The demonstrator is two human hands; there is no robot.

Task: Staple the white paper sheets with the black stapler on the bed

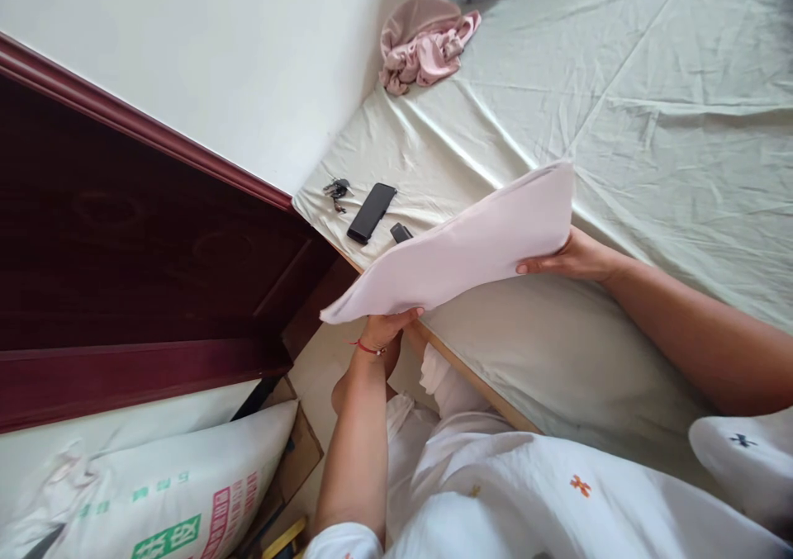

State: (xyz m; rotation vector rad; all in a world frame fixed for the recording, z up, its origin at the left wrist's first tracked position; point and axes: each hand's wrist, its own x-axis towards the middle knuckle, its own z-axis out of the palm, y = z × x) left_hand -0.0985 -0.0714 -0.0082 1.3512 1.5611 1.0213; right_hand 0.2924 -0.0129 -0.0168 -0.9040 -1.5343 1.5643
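Observation:
Between both my hands a stack of white paper [458, 253] is held up, tilted and a little bowed, over the edge of the cloth-covered bed. My left hand [391, 325] grips its lower left part, the thumb on top and the other fingers hidden underneath. At the right end, my right hand [567, 258] pinches the stack with the thumb on the upper face; its remaining fingers are mostly behind the sheets. A small black object [401, 233] lies just behind the paper, partly covered by it.
On the pale green sheet [650, 171] lie a black phone [372, 212], a bunch of keys [336, 191] and a crumpled pink cloth [427, 43]. A dark red wooden panel [124, 237] stands at left. Below it rests a white printed sack [173, 485].

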